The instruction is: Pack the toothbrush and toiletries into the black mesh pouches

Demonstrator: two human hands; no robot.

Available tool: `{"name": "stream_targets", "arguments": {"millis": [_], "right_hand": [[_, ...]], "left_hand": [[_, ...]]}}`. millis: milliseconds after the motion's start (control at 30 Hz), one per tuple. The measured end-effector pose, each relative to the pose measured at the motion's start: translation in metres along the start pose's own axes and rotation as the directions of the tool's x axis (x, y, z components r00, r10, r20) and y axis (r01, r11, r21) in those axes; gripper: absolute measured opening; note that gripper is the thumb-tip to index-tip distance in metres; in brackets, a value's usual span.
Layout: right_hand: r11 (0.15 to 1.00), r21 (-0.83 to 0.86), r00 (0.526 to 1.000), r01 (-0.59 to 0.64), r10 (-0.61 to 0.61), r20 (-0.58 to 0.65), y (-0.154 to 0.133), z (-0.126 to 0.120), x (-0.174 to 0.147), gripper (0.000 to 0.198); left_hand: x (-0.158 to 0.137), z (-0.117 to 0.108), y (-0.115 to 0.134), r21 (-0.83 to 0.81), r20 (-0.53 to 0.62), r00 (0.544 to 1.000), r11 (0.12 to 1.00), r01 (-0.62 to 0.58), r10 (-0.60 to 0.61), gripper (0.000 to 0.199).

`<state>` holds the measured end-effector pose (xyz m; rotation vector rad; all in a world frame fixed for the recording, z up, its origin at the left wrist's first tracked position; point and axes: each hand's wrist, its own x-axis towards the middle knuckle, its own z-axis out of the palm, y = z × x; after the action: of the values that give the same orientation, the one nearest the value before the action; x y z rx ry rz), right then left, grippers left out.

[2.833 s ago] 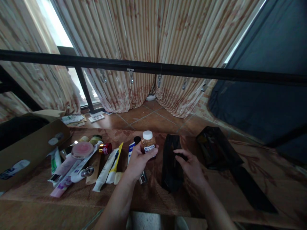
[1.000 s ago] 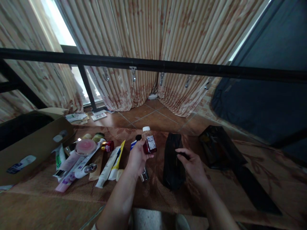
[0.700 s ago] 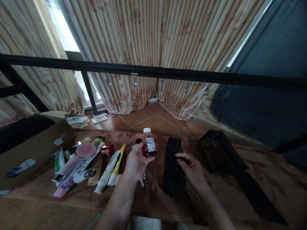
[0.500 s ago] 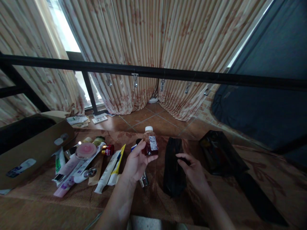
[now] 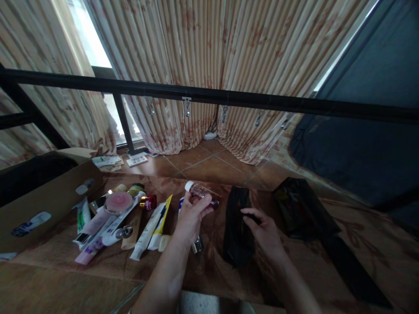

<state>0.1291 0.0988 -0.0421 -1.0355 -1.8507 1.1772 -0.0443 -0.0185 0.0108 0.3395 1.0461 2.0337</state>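
My left hand is wrapped round a small clear bottle with a white cap and dark red liquid, tilted so the cap points up and left. To its right a black pouch lies on the patterned cloth. The fingers of my right hand pinch the pouch's right edge near its upper opening. Under my left forearm a tube with a silver cap partly shows. A white tube and a yellow-and-white tube lie left of that hand.
A pink round jar, a red jar and several tubes are heaped at the left, beside a cardboard box. A second black pouch with its flap spread lies at the right. A dark metal rail crosses behind the cloth.
My left hand has tipped the bottle from upright to a slant, its bottom now toward the black pouch. My right hand has stayed at the pouch's edge.
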Motion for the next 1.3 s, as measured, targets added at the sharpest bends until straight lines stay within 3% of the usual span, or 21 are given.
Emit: {"name": "stream_targets", "arguments": {"millis": [400,567,800,933,1300], "right_hand": [[1.000,-0.017,1.000,-0.004,0.005,0.025,-0.0024,-0.0015,0.0002,0.024],[1.000,-0.030,1.000,-0.008,0.009,0.014,-0.0002,-0.0015,0.0006,0.025],[0.999,-0.049,1.000,-0.010,0.011,0.014,-0.0020,-0.0016,0.0006,0.025],[1.000,-0.030,1.000,0.000,0.000,0.011,-0.0032,-0.0011,0.0000,0.024],[1.000,-0.011,0.999,-0.029,0.029,0.028,0.0010,-0.0012,0.0013,0.024]], "left_hand": [[0.0060,-0.0034,0.0028,-0.166,-0.179,0.984,0.986,-0.008,-0.022,0.042],[0.0088,-0.0059,0.0025,-0.169,-0.147,0.988,0.985,0.024,-0.050,0.040],[0.0091,-0.0035,0.0010,-0.139,-0.198,0.979,0.990,0.019,-0.047,0.033],[0.0085,-0.0041,-0.0009,-0.120,-0.217,0.976,0.993,-0.021,-0.005,0.033],[0.0023,0.0010,-0.0027,0.016,-0.122,0.979,0.987,-0.161,0.161,0.028]]}}
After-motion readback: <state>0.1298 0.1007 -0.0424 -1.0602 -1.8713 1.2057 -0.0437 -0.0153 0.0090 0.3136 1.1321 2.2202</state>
